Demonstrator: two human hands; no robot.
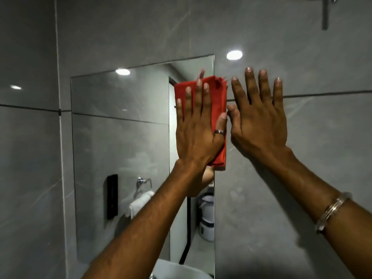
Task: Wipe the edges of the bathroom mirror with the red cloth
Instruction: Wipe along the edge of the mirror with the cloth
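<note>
The frameless bathroom mirror (120,150) hangs on a grey tiled wall. A folded red cloth (218,97) lies flat over the mirror's right edge, near its upper right corner. My left hand (198,129) presses the cloth against the glass with fingers spread and pointing up; a ring sits on the thumb. My right hand (259,117) rests flat on the wall tile just right of the mirror edge, fingers apart, holding nothing. Its thumb is close to the cloth's right side. A bangle circles my right wrist.
A white sink (177,271) shows at the bottom below the mirror. The mirror reflects a black dispenser, a towel ring with a white towel, and a white bin. A dark metal fixture (325,13) hangs on the wall at the top right.
</note>
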